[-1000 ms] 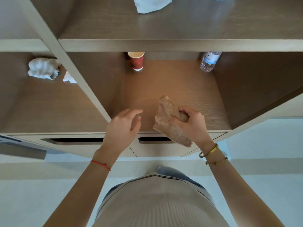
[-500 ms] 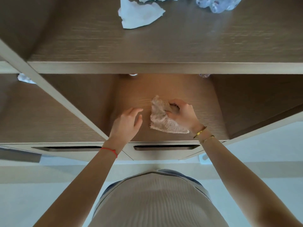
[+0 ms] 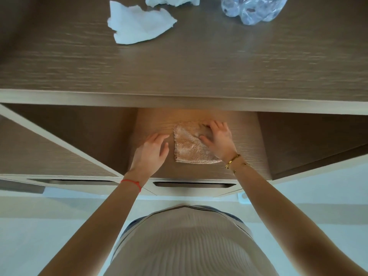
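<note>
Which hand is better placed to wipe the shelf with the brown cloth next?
Probably the right hand: it presses on the brown cloth lying on the shelf. The left hand is beside it, holding nothing.

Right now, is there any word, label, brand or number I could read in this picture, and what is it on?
No text can be read anywhere.
Crumpled clear plastic on the upper shelf: dark marks, too blurred to read.
Beige cloth and white tissue: no lettering shows.

One cloth [image 3: 191,145] — two white tissues [image 3: 137,24] [image 3: 171,0] — one crumpled plastic bag [image 3: 253,8].
</note>
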Motion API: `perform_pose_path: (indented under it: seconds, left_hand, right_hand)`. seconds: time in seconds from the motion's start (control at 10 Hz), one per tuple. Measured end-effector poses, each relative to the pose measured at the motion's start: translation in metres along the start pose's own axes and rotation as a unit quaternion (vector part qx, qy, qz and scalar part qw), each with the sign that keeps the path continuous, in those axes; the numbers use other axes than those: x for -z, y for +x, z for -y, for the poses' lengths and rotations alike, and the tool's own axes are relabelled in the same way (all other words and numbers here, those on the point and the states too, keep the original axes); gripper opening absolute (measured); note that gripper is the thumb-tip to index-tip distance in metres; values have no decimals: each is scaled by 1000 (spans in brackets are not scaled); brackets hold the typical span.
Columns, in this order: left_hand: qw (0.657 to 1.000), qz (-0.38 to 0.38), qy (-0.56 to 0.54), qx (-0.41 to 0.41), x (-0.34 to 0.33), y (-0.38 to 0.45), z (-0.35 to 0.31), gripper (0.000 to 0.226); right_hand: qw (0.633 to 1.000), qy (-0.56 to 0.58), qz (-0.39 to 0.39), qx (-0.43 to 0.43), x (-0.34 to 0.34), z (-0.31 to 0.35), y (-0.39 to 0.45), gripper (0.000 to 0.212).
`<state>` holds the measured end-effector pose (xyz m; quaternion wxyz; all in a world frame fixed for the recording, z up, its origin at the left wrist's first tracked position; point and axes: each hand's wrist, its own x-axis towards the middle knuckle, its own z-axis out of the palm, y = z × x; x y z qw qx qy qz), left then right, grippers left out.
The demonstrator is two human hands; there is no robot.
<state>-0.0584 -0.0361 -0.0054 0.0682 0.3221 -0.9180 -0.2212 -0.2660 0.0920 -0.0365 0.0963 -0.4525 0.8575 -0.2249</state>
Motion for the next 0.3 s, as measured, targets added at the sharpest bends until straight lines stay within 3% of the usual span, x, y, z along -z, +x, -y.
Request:
perform_pose_path:
  seconds: [0.2,0.3]
  left_hand:
    - [1000,-17,-17,11,8,-9,-6,32]
    - [998,-55,-22,6,11,-16,-10,31]
  right_hand:
    - [999,4,-46,-9,21,0,-22,43]
    - [994,73,-75,-21,33,2,-41,43]
